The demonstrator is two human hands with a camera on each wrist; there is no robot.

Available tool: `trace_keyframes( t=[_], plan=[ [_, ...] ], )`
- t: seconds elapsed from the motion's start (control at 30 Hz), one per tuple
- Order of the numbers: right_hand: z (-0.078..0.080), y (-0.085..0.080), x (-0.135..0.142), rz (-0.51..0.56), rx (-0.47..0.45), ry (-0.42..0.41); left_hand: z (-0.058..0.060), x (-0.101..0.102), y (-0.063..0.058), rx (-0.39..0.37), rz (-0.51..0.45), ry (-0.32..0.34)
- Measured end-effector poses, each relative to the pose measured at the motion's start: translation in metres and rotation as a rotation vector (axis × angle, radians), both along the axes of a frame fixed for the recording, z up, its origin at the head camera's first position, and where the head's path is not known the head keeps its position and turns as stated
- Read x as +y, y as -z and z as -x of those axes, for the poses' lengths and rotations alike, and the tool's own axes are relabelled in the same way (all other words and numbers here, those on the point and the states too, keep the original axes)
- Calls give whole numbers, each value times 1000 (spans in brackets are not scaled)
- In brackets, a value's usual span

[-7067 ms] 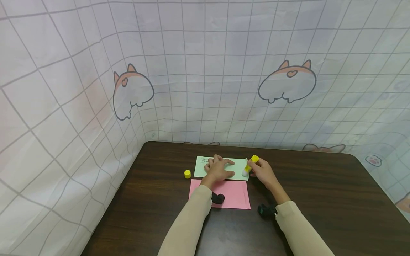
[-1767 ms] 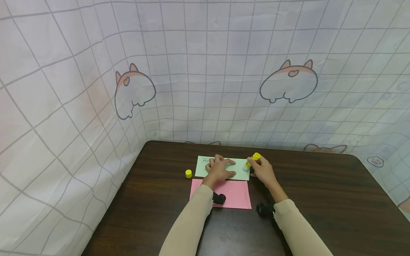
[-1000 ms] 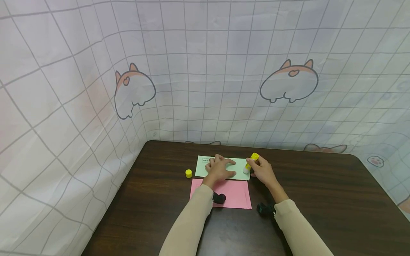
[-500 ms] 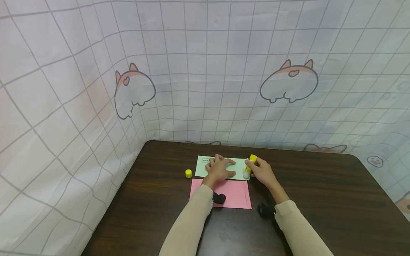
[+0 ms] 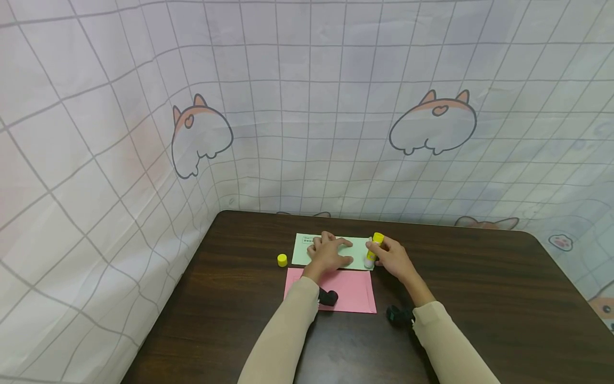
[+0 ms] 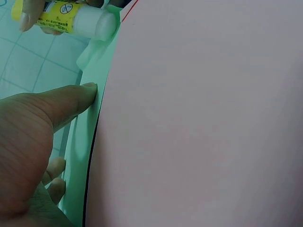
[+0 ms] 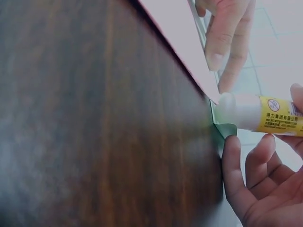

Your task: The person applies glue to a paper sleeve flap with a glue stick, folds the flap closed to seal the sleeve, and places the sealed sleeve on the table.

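Glue stick (image 5: 372, 254) is at the right end of the green envelope (image 5: 357, 253), tilted, white end down on the paper; my right wrist feed shows it against a small turned-up flap (image 7: 227, 129). I've got it grasped in the right hand (image 5: 394, 257), thumb and fingers around the barrel, yellow base up; one fingertip of that hand sits at the flap's edge. Left hand (image 5: 329, 255) grips nothing: fingers spread, resting on the green envelope. I see a printed box (image 5: 308, 240) near that envelope's left end, text too small to read. Pink envelope (image 5: 354, 294) lies just beside the green one on the near side, partly under the left wrist. Yellow cap (image 5: 282, 260) sits to the left, apart from both. Black cameras (image 5: 329, 297) on both wrists, beige sleeves (image 5: 283, 336) behind. Table (image 5: 479, 288) is dark wood; beyond it, white grid-pattern cloth (image 5: 307, 117) with cartoon animals (image 5: 431, 130).
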State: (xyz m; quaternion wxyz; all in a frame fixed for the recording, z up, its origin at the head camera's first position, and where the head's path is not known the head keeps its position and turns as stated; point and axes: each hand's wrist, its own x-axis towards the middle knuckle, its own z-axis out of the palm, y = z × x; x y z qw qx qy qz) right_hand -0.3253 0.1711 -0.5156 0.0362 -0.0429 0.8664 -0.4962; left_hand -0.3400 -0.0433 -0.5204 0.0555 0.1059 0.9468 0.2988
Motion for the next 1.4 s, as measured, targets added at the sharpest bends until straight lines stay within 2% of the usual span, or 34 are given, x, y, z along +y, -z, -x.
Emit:
trace_keyframes(
  t=[0.57,0.87,1.17,1.4],
  plan=[
    [-4,-1,2,15,46,-57,-3,-2,-3,-7,-13,4],
    [-4,-2,0,-45,41,-7,1,0,1,-20,-31,1],
    [-4,-4,0,-21,54,-27,-2,-2,-2,-3,-30,5],
    [-5,-2,-1,-14,51,-13,-3,-2,-3,-9,-30,8]
  ],
)
